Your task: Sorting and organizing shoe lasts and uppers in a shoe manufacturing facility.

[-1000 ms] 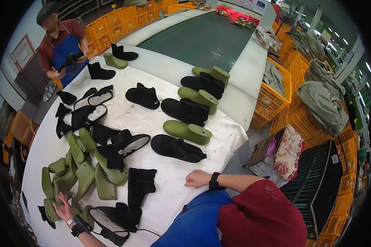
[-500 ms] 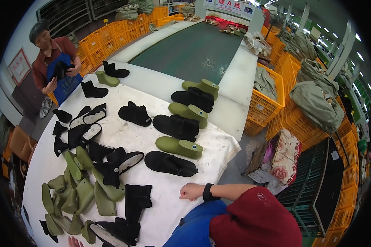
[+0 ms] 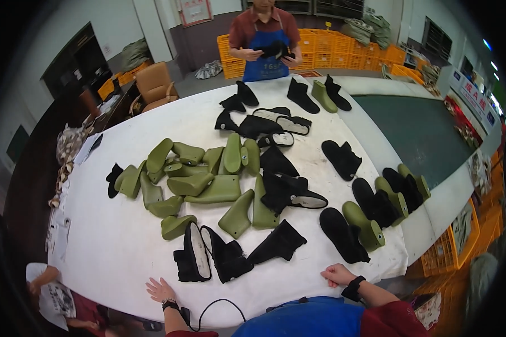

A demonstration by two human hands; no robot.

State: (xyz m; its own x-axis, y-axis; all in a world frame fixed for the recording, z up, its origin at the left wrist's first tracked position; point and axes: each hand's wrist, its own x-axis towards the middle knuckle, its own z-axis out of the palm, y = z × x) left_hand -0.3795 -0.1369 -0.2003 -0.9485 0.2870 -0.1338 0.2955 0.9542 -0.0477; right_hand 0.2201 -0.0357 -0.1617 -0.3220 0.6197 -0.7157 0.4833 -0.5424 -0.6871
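Note:
My left hand (image 3: 161, 290) is spread flat over the white-covered table's near edge and holds nothing. Nearest to it stands a pair of black boots with pale soles, the left boot (image 3: 194, 258) beside another boot (image 3: 226, 255). My right hand (image 3: 338, 275) is curled into a fist near the same edge, with no object showing in it. Just beyond it lies a black boot (image 3: 340, 236) beside a green shoe last (image 3: 364, 226). A loose pile of green shoe lasts (image 3: 213, 188) fills the table's middle, with more black boots (image 3: 292, 191) along its right side.
Across the white table (image 3: 107, 224) a co-worker in a blue apron (image 3: 266, 56) holds black boots. A green conveyor belt (image 3: 416, 123) runs off at right. Yellow crates (image 3: 320, 50) line the back. Another person (image 3: 53, 292) is at lower left. A black cord (image 3: 225, 303) curves near my left wrist.
The view has swung left, and my left hand has come fully into sight, spread open. My right hand stays in a fist by the near edge. The co-worker still holds black footwear.

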